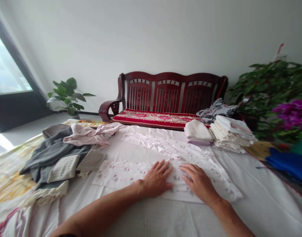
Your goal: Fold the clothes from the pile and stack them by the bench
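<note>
A pair of white trousers (131,171) with small reddish prints lies spread out before me, its two legs pointing left and the waist end at the right. My left hand (159,179) rests flat on the nearer leg, fingers outstretched. Just to its right, my right hand (199,181) lies on the same cloth with its fingers extended and slightly bent. Neither hand grips anything. The farther leg looks wrinkled, while the nearer one is fairly smooth. Beneath the trousers is a white sheet (242,171).
Left of the trousers lies a heap of grey clothes (59,148) with a pale pink garment (87,135) on top. Stacks of folded white cloths (231,133) stand at the back right. Behind is a red wooden bench (165,92); blue fabric (288,164) lies far right.
</note>
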`<state>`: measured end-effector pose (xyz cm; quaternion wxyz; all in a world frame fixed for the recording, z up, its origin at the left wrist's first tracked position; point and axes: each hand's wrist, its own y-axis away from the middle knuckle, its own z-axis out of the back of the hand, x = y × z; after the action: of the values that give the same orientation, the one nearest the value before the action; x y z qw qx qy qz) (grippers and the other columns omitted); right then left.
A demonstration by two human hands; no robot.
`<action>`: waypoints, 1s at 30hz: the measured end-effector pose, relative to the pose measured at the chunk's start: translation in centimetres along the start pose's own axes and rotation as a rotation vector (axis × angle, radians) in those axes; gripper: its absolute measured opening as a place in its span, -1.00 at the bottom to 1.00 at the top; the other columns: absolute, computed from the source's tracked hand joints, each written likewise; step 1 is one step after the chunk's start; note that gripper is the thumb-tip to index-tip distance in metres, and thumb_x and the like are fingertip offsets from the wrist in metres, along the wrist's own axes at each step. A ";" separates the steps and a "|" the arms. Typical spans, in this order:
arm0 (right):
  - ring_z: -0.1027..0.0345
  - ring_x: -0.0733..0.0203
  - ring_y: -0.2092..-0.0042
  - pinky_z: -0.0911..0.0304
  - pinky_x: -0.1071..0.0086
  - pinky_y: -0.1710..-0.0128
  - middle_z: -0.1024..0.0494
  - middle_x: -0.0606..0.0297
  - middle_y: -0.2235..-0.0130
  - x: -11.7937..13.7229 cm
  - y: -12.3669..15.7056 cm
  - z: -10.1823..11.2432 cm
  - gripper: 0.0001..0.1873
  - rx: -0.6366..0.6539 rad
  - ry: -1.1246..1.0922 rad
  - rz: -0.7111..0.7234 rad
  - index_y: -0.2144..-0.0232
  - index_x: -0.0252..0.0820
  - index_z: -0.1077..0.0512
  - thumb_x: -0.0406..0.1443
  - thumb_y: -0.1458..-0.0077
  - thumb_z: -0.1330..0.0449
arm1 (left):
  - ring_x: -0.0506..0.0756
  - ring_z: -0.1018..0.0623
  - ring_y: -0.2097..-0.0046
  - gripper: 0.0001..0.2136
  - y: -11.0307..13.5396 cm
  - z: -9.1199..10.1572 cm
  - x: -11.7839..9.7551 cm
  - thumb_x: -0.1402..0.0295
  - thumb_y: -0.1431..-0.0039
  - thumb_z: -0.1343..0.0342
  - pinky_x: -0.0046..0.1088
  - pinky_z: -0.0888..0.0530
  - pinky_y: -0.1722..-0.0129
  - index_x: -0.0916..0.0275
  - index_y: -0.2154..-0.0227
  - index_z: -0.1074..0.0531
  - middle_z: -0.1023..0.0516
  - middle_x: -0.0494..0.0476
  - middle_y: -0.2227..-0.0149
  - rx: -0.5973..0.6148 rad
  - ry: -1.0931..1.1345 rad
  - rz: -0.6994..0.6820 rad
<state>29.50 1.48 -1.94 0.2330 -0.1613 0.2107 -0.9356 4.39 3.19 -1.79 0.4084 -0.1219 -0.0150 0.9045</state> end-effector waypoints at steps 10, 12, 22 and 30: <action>-0.38 0.04 -0.14 -0.29 0.08 -0.16 -0.50 0.14 -0.13 -1.4 0.7 -0.3 -0.61 0.025 0.094 -0.057 -0.08 -0.11 -0.44 -0.19 -0.28 -0.04 | 0.25 0.01 -0.44 -0.37 8.2 2.8 6.3 -0.06 -0.36 0.15 -0.07 0.00 -0.37 0.00 -0.40 0.05 0.06 0.19 -0.45 0.047 -0.161 0.182; -0.37 0.05 -0.14 -0.28 0.09 -0.17 -0.50 0.15 -0.13 -1.6 0.8 -0.4 -0.61 0.025 0.097 -0.062 -0.08 -0.09 -0.44 -0.19 -0.28 -0.03 | 0.23 -0.01 -0.43 -0.40 10.1 3.2 7.9 -0.02 -0.36 0.12 -0.09 -0.01 -0.37 -0.03 -0.39 0.01 0.04 0.15 -0.45 0.028 -0.190 0.256; -0.40 0.00 -0.11 -0.31 0.05 -0.14 -0.52 0.15 -0.10 -3.4 1.2 -0.8 -0.59 -0.026 0.106 -0.114 -0.05 -0.10 -0.47 -0.16 -0.26 -0.01 | 0.28 -0.12 -0.40 -0.47 14.3 5.2 11.6 0.05 -0.36 0.10 -0.06 -0.13 -0.34 0.08 -0.32 -0.19 -0.13 0.18 -0.40 -0.052 -0.288 0.603; -0.42 -0.01 -0.08 -0.34 0.07 -0.12 -0.56 0.03 -0.03 -4.7 1.3 -0.3 -0.53 -0.173 0.191 -0.284 -0.09 -0.23 -0.42 -0.22 -0.28 0.11 | 0.21 -0.07 -0.42 -0.49 7.3 3.8 5.2 0.27 -0.31 0.01 -0.15 -0.15 -0.35 0.15 -0.31 -0.20 -0.08 0.20 -0.41 -0.060 -0.103 0.238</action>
<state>33.83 2.91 -3.76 0.0628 -0.1191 0.2864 -0.9486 -5.21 2.44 -0.14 0.2931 -0.0883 -0.0484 0.9508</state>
